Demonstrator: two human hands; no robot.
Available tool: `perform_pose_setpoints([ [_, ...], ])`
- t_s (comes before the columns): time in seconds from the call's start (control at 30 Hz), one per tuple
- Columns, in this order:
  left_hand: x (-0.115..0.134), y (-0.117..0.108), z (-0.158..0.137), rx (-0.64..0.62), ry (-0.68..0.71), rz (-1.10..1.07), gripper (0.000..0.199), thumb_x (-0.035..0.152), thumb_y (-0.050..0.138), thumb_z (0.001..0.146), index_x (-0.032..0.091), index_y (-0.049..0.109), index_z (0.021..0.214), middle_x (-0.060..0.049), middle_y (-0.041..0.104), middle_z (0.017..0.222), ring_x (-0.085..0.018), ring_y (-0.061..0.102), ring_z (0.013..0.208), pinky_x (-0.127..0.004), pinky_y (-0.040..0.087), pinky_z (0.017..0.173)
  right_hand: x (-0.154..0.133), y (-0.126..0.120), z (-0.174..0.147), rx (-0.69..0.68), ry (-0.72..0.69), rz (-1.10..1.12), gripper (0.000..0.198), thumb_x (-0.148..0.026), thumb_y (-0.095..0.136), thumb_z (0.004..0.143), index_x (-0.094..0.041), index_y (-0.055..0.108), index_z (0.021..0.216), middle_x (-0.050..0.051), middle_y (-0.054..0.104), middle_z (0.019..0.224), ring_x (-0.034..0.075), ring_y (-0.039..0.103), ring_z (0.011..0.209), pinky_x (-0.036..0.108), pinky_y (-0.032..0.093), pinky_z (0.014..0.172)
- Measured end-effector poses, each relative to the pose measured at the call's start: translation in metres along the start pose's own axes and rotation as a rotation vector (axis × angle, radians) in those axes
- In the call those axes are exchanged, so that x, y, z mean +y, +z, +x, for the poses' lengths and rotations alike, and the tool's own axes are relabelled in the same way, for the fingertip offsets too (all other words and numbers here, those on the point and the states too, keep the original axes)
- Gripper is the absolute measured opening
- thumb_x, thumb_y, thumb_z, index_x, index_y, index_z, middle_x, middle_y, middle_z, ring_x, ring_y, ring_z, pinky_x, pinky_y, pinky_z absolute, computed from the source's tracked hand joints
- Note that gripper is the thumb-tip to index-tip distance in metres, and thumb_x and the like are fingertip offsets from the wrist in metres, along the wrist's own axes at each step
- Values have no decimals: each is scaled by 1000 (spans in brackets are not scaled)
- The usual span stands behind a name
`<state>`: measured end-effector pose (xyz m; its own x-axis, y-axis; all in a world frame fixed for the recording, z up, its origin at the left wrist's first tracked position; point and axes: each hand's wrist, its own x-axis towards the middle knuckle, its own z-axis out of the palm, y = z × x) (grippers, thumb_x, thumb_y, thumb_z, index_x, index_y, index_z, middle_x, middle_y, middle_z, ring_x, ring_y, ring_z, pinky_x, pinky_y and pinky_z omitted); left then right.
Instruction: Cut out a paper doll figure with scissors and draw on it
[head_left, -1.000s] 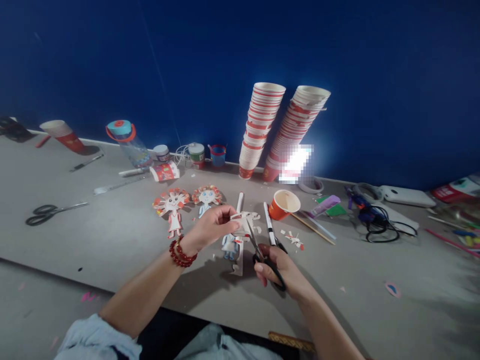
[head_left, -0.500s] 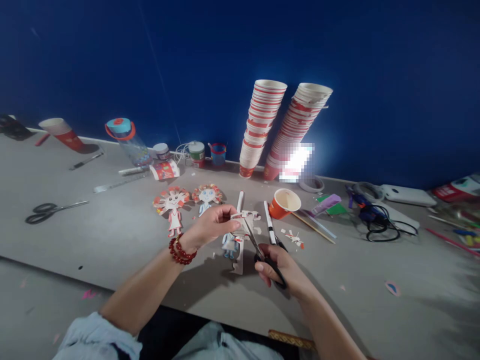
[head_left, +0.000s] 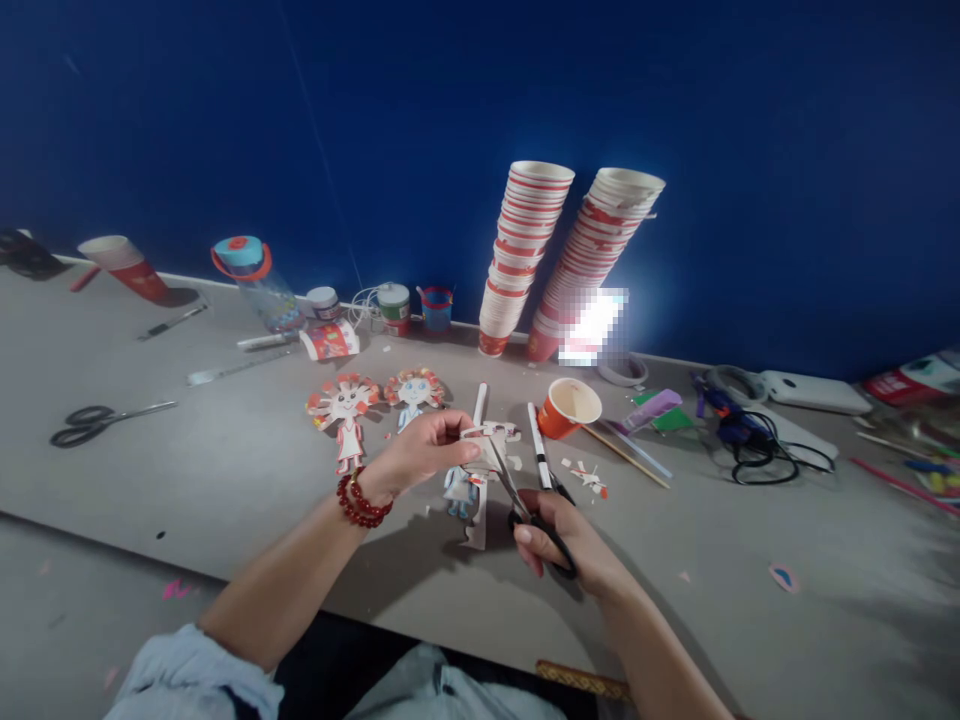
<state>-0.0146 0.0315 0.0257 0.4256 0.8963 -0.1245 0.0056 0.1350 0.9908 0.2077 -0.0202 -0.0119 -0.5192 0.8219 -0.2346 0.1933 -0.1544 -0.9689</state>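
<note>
My left hand (head_left: 439, 447) pinches a small white paper cutout (head_left: 480, 455) between thumb and fingers; its exact outline is hard to make out. My right hand (head_left: 559, 535) is closed around the black handles of a pair of scissors (head_left: 517, 500), whose blades reach the paper. Beneath, partly hidden, lie white paper scraps (head_left: 476, 525) and a paper doll in blue (head_left: 460, 490). To the left lie a paper doll in a red-edged dress (head_left: 349, 430) and another with a blue-eyed drawn face (head_left: 412, 390).
Two tall stacks of paper cups (head_left: 525, 250) lean by the blue wall. An orange paper cup (head_left: 559, 415), a marker (head_left: 538, 445) and paper bits (head_left: 589, 478) lie right of my hands. Further off are spare scissors (head_left: 90, 425), a bottle (head_left: 262, 285) and a corded glue gun (head_left: 739, 430).
My right hand and the scissors have shifted very slightly to the right. The left hand keeps its hold on the paper, nearly still.
</note>
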Motion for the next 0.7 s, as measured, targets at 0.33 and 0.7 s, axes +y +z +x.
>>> perform_pose_setpoints([
  [0.33, -1, 0, 0, 13, -6, -3, 24, 35, 68, 74, 16, 53, 74, 5, 45, 63, -7, 38, 55, -19, 27, 50, 1, -1, 1, 13, 7, -16, 58, -76, 62, 68, -20, 48, 64, -6, 49, 43, 8, 39, 39, 22, 26, 44],
  [0.7, -1, 1, 0, 47, 1, -2, 25, 37, 68, 75, 16, 54, 74, 6, 45, 62, -7, 35, 54, -19, 25, 50, 6, -1, 3, 39, 14, -22, 58, -74, 65, 66, -21, 45, 62, -7, 46, 44, 7, 38, 37, 20, 26, 40],
])
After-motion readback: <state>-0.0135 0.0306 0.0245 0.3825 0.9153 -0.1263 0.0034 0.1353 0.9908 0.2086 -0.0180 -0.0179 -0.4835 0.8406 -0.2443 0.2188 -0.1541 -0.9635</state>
